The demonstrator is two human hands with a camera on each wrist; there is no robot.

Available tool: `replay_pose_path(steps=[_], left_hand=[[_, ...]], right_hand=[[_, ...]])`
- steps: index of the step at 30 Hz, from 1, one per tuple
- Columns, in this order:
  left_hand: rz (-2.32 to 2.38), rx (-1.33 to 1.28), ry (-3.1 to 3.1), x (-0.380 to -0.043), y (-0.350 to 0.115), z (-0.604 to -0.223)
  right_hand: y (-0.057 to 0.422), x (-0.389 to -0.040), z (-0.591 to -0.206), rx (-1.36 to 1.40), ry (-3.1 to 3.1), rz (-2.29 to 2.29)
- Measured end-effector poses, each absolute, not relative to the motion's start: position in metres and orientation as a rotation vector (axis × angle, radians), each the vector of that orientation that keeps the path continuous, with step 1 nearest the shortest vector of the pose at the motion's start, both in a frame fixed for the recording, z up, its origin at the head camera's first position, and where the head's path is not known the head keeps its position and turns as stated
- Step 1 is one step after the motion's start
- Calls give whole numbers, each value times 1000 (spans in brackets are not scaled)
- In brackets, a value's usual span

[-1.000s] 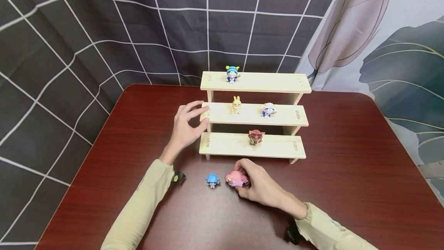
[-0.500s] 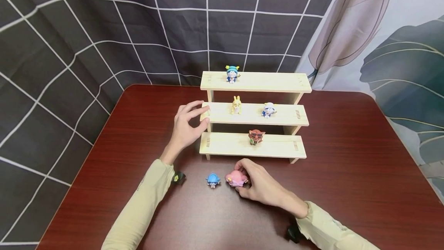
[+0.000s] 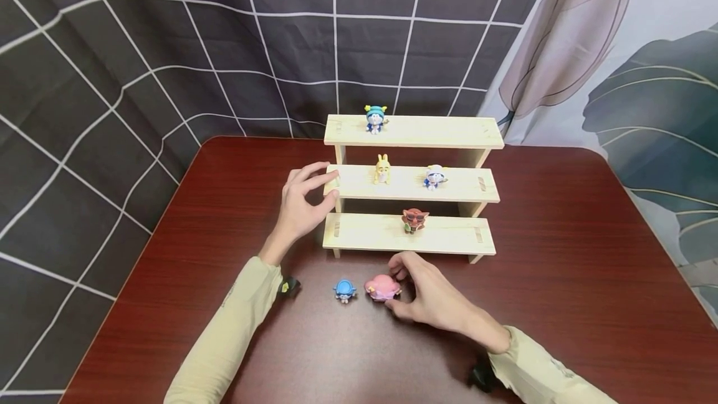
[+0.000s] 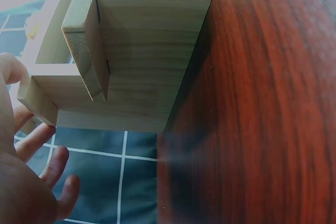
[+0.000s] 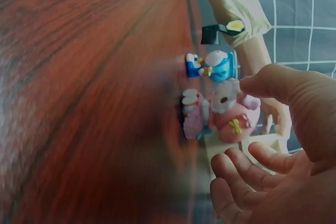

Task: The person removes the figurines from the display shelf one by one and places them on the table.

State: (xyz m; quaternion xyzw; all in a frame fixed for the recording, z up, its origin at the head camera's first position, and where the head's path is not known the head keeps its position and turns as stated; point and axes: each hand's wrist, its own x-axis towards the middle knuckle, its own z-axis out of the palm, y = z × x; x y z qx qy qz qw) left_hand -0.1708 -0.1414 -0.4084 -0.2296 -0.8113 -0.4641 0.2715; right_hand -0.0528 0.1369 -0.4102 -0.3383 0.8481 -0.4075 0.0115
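Observation:
A pink figurine (image 3: 382,288) with yellow bows stands on the table in front of the shelf. Around its right side is my right hand (image 3: 429,292), thumb and fingers spread apart and loosely bent; the thumb tip is very near the figurine, and whether they touch I cannot tell. Just left of it stands a small blue figurine (image 3: 344,290), seen side-on in the right wrist view. My left hand (image 3: 301,201) holds the left end of the middle board of a three-tier wooden display shelf (image 3: 359,187), with the thumb at the front; its other fingers extend loosely in the left wrist view.
On the top tier sits a teal-hatted figurine (image 3: 375,120). A yellow figurine (image 3: 382,170) and a white-and-blue figurine (image 3: 434,177) share the middle tier. The bottom one bears a red-brown figurine (image 3: 414,221). Behind the dark red table (image 3: 561,235) hangs a grid-patterned curtain (image 3: 291,48).
My right hand has loosened from the pink figurine and drawn slightly to the right, with the fingers wider apart. The figurine stays in place. My left hand has not moved.

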Motion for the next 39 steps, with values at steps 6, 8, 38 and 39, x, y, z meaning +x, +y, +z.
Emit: replay_pose_path(steps=[6,8,38,39], left_hand=[[-1255,-620,-2182,-170,-141,-408],[-1254,-618,-2180,-171,-141,-408],[-1257,-626,-2175,-170,-141,-407],[-1255,-628,-2177,-171,-141,-407]], right_hand=[[146,-49,-405,-1103,2688,-1273],[149,-48,-404,-1134,2698,-1275],[167,-87,-322,-1244,2623,-1520],[167,-89,-320,-1234,2625,-1522]])
